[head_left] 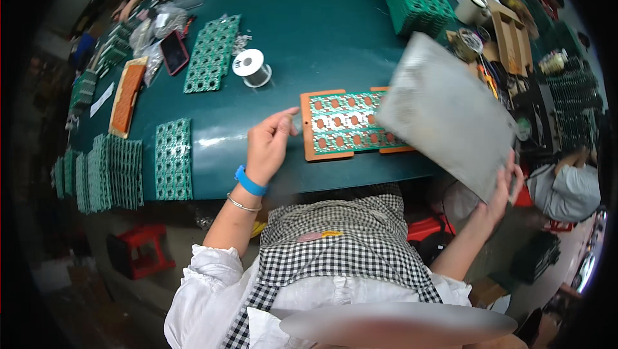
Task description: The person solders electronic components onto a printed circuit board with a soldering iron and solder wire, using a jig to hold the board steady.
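Note:
My right hand (505,188) grips the lower right corner of a flat grey metal plate (450,108), held tilted above the table. An orange-brown fixture tray (308,146) lies in front of me, with a green circuit board panel (338,120) in it. The plate hides the right end of both. My left hand (270,143) is just beyond the tray's left edge, its index finger reaching toward it and nothing visible in its grasp. Its other fingers are partly hidden.
On the green table (296,27) stand a solder wire spool (252,69), loose board panels (174,159), stacked panels (109,172), a phone (174,53) and another orange tray (127,98). A tall panel stack (417,1) is at the back right. Other people sit nearby.

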The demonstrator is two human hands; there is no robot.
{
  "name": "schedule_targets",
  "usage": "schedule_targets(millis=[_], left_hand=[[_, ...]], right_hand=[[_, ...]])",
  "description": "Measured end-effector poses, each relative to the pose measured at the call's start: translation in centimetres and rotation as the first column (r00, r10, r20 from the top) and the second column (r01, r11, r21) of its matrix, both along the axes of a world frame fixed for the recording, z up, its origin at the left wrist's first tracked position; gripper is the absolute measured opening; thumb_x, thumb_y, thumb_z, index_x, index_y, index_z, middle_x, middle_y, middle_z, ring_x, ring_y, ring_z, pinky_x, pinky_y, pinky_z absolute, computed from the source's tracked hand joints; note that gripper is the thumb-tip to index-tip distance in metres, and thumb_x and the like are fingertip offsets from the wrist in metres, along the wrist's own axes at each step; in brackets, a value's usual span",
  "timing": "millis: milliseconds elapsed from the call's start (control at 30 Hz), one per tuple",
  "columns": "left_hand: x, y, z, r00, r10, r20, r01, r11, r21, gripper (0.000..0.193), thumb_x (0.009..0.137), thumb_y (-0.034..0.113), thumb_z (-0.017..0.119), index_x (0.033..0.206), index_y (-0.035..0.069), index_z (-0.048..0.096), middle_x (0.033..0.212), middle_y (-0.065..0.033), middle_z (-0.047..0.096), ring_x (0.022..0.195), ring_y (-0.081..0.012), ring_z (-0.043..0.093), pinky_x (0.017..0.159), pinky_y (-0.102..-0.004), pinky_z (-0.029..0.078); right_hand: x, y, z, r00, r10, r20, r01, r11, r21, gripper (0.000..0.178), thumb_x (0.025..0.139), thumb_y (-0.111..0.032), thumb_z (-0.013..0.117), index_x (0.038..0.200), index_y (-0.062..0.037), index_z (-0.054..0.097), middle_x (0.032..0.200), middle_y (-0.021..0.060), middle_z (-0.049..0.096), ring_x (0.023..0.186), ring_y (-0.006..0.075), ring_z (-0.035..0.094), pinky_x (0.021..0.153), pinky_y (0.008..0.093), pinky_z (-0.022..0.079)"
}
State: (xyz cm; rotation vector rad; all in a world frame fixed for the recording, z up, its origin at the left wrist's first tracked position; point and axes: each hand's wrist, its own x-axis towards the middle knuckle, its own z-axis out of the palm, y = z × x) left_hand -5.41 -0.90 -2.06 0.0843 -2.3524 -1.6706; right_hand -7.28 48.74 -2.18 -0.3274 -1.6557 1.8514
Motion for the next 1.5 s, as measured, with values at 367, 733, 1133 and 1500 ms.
schedule_targets(millis=[367,733,1133,1500], left_hand=[[0.3,-0.5,-2.0,0.949,-0.020,0.316,0.021,1.000,0.000,0.051,0.094,0.011,0.067,0.140,-0.005,0.051,0.082,-0.0018,0.069,0.071,-0.0032,0.054,0.069,-0.0227,0.048],[-1.4,-0.6,-2.1,0.973,0.030,0.230,-0.029,1.000,-0.010,0.053,0.094,0.013,0.069,0.140,-0.004,0.051,0.075,0.0002,0.062,0.065,-0.0031,0.048,0.062,-0.0213,0.044],[-0.4,-0.7,-1.6,0.953,0.056,0.297,-0.071,0.997,0.040,0.047,0.094,0.008,0.067,0.137,-0.006,0.054,0.090,-0.0050,0.072,0.080,-0.0058,0.060,0.073,-0.0229,0.050],[-0.3,2.9,5.0,0.963,-0.266,0.045,0.244,0.931,0.273,0.047,0.100,0.005,0.055,0.145,-0.005,0.044,0.093,0.0017,0.057,0.078,-0.0039,0.050,0.068,-0.0178,0.041]], right_hand=[[-7.3,-11.3,-1.8,0.824,0.495,0.274,-0.553,0.807,0.206,0.031,0.080,0.007,0.068,0.107,-0.0042,0.058,0.135,0.0180,0.061,0.095,0.0086,0.055,0.075,0.0201,0.048],[-8.2,-13.1,-0.8,0.849,0.495,0.185,-0.529,0.797,0.292,0.023,0.083,0.006,0.067,0.103,-0.0018,0.057,0.129,0.0156,0.065,0.077,0.0039,0.045,0.074,0.0202,0.047],[-7.5,-12.9,-1.3,0.826,0.524,0.207,-0.562,0.787,0.253,0.024,0.084,0.005,0.065,0.107,-0.0013,0.059,0.133,0.0143,0.063,0.080,0.0040,0.050,0.077,0.0206,0.048],[-4.0,-6.8,1.6,0.967,0.248,-0.061,-0.255,0.953,-0.165,0.037,0.082,0.012,0.066,0.114,-0.0034,0.056,0.130,0.0256,0.062,0.110,0.0199,0.066,0.094,0.0297,0.052]])
